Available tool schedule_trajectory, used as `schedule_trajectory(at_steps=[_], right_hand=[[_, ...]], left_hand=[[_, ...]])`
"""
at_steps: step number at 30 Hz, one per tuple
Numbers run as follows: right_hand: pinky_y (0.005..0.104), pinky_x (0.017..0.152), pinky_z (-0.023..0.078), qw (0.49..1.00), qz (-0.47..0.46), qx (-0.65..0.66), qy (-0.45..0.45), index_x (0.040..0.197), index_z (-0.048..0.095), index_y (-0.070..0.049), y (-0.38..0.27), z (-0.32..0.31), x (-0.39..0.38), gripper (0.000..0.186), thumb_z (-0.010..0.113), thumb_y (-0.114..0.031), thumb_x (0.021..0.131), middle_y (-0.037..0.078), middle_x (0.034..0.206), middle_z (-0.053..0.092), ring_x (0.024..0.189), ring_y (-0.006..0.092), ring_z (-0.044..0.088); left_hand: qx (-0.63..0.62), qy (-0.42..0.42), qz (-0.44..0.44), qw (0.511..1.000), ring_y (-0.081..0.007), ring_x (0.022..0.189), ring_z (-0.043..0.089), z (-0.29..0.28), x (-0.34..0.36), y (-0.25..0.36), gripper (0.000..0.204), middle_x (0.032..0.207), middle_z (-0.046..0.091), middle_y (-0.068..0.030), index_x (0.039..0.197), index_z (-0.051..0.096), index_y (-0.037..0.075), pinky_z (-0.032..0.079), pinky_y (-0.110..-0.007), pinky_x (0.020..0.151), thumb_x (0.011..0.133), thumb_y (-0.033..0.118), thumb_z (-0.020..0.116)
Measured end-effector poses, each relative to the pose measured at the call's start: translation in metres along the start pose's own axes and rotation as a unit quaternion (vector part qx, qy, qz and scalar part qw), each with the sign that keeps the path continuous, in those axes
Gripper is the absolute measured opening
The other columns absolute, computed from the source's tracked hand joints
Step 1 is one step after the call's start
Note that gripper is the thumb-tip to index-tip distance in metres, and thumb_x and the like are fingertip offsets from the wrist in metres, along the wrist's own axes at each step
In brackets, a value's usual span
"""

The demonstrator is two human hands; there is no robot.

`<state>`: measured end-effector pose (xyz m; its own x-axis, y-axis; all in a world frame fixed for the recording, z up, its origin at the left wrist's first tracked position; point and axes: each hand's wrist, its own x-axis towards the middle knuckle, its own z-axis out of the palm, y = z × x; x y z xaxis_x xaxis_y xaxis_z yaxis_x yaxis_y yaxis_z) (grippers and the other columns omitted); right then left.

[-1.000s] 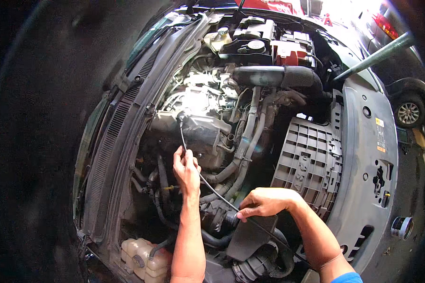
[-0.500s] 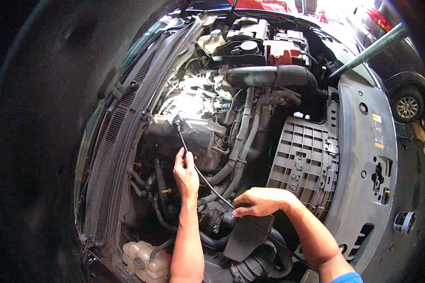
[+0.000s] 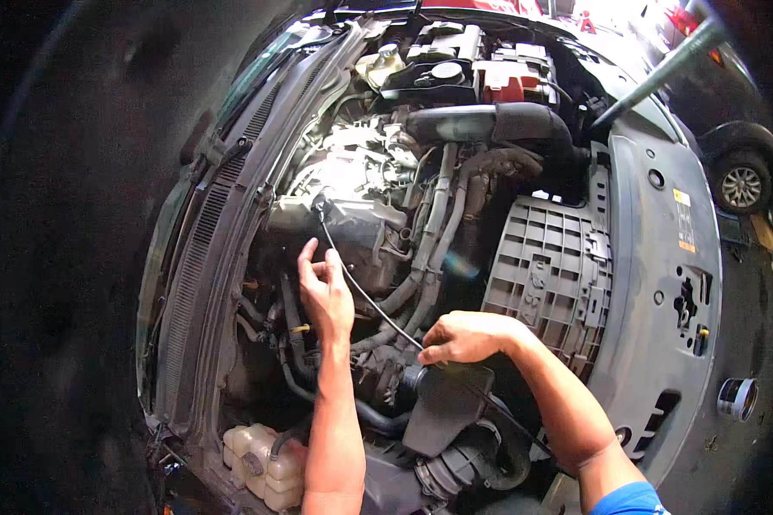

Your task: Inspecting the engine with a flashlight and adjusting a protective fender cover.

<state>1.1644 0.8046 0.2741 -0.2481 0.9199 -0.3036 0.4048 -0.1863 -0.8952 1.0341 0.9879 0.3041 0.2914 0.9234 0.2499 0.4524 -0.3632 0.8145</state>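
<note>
A thin black cable [image 3: 371, 302] runs across the open engine bay from a small dark end piece [image 3: 320, 206], beside a brightly lit part of the engine [image 3: 343, 163]. My right hand [image 3: 465, 336] is closed around the cable, above a black plastic duct [image 3: 447, 410]. Beyond that hand the cable goes on down to the lower right. My left hand [image 3: 326, 296] is beside the upper stretch of cable, thumb and fingers apart. The cable passes close by its thumb; whether they touch, I cannot tell.
A grey slatted plastic panel [image 3: 548, 279] stands to the right, inside the front crossmember [image 3: 661, 257]. A metal prop [image 3: 653, 81] slants over the far right. A whitish reservoir [image 3: 264, 463] lies at lower left, a red-covered battery [image 3: 507, 81] at the back.
My left hand has let go of the cable and shifted slightly left and up, its fingers spreading. My right hand has moved up a little, still on the cable.
</note>
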Motion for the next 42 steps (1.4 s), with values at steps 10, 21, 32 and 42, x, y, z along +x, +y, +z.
schedule_trajectory(at_steps=[10, 21, 32, 42], right_hand=[[0.0326, 0.064, 0.046, 0.984, -0.179, 0.019, -0.008, 0.087, 0.07, 0.001, 0.03, 0.009, 0.025, 0.039, 0.064, -0.037, 0.093, 0.005, 0.072, 0.065, 0.068, 0.0145, 0.056], [0.0423, 0.076, 0.051, 0.873, -0.124, -0.079, 0.465, 0.098, 0.068, -0.003, 0.0, 0.057, -0.191, 0.049, 0.058, -0.05, 0.098, 0.017, 0.086, 0.07, 0.082, 0.0267, 0.064], [0.021, 0.044, 0.025, 0.638, 0.023, 0.356, 0.682, 0.102, 0.067, -0.005, 0.089, 0.342, -0.606, 0.035, 0.05, -0.036, 0.102, -0.008, 0.063, 0.041, 0.05, 0.0018, 0.032], [0.0444, 0.08, 0.054, 0.653, 0.596, 0.296, 0.362, 0.101, 0.071, -0.001, 0.092, 0.839, -0.722, 0.036, 0.064, -0.035, 0.089, 0.022, 0.094, 0.072, 0.087, 0.0335, 0.071]], left_hand=[[0.16, -0.32, 0.185, 0.915, -0.0332, 0.103, 0.063, -0.14, -0.306, 0.075, 0.045, 0.117, 0.063, -0.019, 0.131, 0.062, 0.008, 0.052, -0.045, 0.087, 0.091, 0.026, 0.071], [0.293, -0.535, 0.215, 0.763, -0.0541, 0.148, 0.006, -0.174, -0.534, 0.056, 0.082, 0.163, 0.007, -0.026, 0.154, 0.038, 0.017, 0.007, -0.069, 0.115, 0.087, 0.055, 0.067], [0.303, -0.456, 0.289, 0.785, -0.0439, 0.152, -0.006, -0.169, -0.563, 0.055, 0.077, 0.166, -0.003, -0.0195, 0.153, 0.04, 0.025, 0.002, -0.062, 0.119, 0.086, 0.048, 0.071], [0.282, -0.411, 0.296, 0.815, -0.0426, 0.152, 0.0, -0.173, -0.583, 0.062, 0.07, 0.167, 0.001, -0.0149, 0.153, 0.04, 0.026, 0.002, -0.061, 0.12, 0.091, 0.045, 0.066]])
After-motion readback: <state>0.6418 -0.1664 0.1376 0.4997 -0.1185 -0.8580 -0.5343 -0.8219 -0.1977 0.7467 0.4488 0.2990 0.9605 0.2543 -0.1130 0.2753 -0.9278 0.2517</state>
